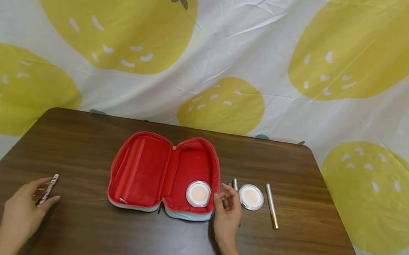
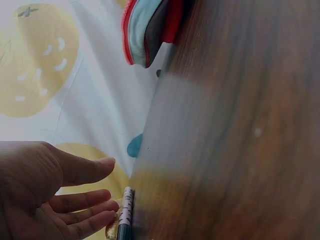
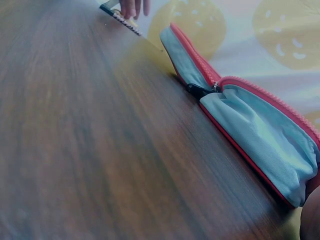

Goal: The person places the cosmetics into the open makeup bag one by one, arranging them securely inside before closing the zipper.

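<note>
At the left of the table, my left hand (image 1: pixel 21 209) spreads around a slim pen-like tube (image 1: pixel 48 189) with a spotted pattern. In the left wrist view, the thumb stands apart from the loosely extended fingers, whose tips lie right beside the tube (image 2: pixel 126 215). A gold-coloured thing (image 2: pixel 112 230) shows partly behind it. My right hand (image 1: pixel 229 217) is at the right rim of an unzipped cosmetic bag (image 1: pixel 147 171), red inside and pale blue outside, with its thumb at the rim and its fingers loosely bent. Inside the bag's right half sits a round compact (image 1: pixel 198 194).
To the right of my right hand lie a second round compact (image 1: pixel 251 197), a short silver tube (image 1: pixel 235 184) partly hidden by the hand, and a silver and gold pen (image 1: pixel 272 207). A lemon-print cloth (image 1: pixel 231 57) hangs behind the brown table (image 1: pixel 109 240).
</note>
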The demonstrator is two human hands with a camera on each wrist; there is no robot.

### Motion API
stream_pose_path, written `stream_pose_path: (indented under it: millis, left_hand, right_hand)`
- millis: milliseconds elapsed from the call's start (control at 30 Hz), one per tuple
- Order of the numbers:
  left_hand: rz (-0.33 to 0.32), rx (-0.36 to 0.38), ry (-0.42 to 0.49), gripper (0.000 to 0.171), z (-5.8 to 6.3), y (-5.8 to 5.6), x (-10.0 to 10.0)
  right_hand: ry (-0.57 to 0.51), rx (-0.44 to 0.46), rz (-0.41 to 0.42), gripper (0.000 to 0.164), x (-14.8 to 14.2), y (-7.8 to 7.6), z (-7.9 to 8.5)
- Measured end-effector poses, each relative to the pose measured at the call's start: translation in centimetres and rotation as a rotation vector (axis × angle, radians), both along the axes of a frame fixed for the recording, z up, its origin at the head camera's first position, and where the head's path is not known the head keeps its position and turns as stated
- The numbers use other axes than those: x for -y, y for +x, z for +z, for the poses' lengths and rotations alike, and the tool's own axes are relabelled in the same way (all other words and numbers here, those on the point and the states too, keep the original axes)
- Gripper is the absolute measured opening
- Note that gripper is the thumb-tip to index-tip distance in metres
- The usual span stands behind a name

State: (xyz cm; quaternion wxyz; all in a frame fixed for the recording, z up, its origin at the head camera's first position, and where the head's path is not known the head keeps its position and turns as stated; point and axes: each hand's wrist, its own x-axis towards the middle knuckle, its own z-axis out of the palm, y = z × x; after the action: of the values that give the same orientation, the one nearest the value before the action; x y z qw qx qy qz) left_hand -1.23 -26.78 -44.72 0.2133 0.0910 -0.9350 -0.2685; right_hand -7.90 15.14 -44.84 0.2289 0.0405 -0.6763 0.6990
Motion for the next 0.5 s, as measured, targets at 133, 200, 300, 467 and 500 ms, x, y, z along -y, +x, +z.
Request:
stream_pose_path:
  millis: [133,200,300,467,500]
  left_hand:
    - [-0.012,0.01,0.01,0.049,-0.1,0.0,-0.1]
    - [-0.017,0.006,0.012,0.05,-0.2,0.0,-0.2]
    - [-0.012,-0.02,0.007,0.05,-0.1,0.0,-0.3]
    - [0.01,-0.054,-0.003,0.048,0.0,-0.1,-0.3]
    - [0.013,-0.054,-0.001,0.048,0.0,0.0,-0.3]
  right_hand:
    - [-0.01,-0.008,0.002,0.032,-0.1,-0.3,-0.6]
    - [-0.013,-0.008,-0.001,0.033,-0.3,-0.5,-1.2]
    - [-0.017,-0.001,-0.004,0.034,-0.5,-0.8,-2.2]
    - [-0.014,0.001,0.004,0.033,-0.6,-1.0,-2.6]
    - [-0.012,-0.002,0.005,0.033,-0.7,-1.0,-2.7]
